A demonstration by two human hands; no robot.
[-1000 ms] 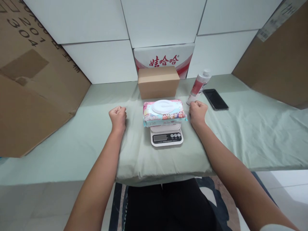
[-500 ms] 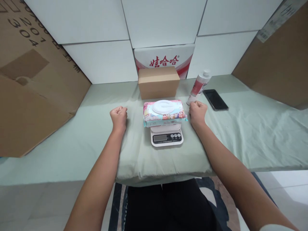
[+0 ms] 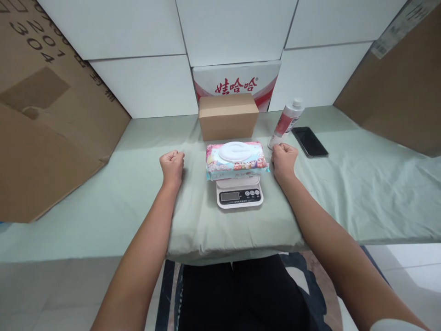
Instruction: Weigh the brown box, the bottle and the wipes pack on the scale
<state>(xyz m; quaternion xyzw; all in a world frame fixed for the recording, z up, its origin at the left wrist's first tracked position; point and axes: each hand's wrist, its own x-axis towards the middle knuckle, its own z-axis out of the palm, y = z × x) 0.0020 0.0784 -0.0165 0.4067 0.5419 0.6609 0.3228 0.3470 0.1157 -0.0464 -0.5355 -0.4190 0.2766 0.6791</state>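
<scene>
Here, both of the person's hands rest as tight fists on the pale green cloth (image 3: pixel 237 236), one on either side of a small kitchen scale (image 3: pixel 240 196). The left hand (image 3: pixel 172 167) has its fingers fully curled in, with nothing visible in its grip, and it sits well apart from the scale, on bare cloth. The right hand (image 3: pixel 284 162) is clenched the same way, also with nothing to be seen in it; it lies just beside the foot of a white and red bottle (image 3: pixel 285 123), though whether the two touch cannot be told. Between the fists, a packet of wipes (image 3: pixel 236 158) lies flat on the scale, its white oval lid facing up and its ends jutting past the scale on both sides. The scale's display and buttons face the person; any reading is too faint to make out. Behind the packet stands a plain brown box (image 3: pixel 228 119), and behind that a white carton (image 3: pixel 237 78) with red lettering. A dark phone (image 3: pixel 310 141) lies flat to the right of the bottle. Large cardboard panels flank the table, the left one (image 3: pixel 62 147) printed with numbers, the right one (image 3: pixel 403 96) bearing a label.
</scene>
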